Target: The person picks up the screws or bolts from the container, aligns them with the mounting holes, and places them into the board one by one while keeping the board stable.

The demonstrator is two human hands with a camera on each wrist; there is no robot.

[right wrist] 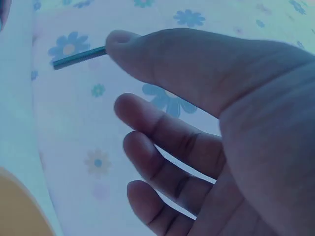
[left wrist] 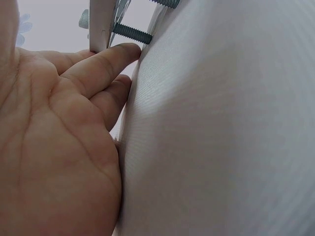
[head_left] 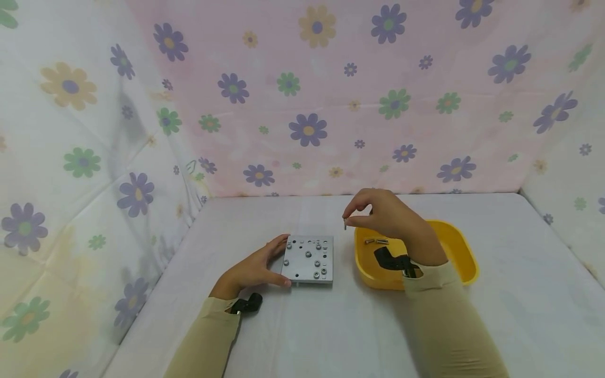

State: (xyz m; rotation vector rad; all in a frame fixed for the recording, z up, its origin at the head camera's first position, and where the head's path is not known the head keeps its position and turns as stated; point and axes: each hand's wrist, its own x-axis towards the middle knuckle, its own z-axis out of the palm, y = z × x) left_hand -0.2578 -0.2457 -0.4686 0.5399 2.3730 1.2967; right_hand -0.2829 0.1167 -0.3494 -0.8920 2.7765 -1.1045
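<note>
A grey metal plate (head_left: 308, 259) with several screws in its holes lies on the table. My left hand (head_left: 255, 268) rests against its left edge, fingers straight along the side; in the left wrist view my fingers (left wrist: 106, 61) touch the plate edge (left wrist: 101, 24) beside a screw shaft (left wrist: 132, 33). My right hand (head_left: 385, 215) hovers above the left rim of a yellow tray (head_left: 460, 252) and pinches a small screw (head_left: 345, 224) between thumb and forefinger. The screw (right wrist: 78, 57) sticks out past my thumb in the right wrist view.
Loose screws (head_left: 376, 241) lie in the yellow tray. The white table (head_left: 520, 294) is walled by flowered cloth (head_left: 307, 105) at the back and on both sides. Black wrist straps show at both sleeves.
</note>
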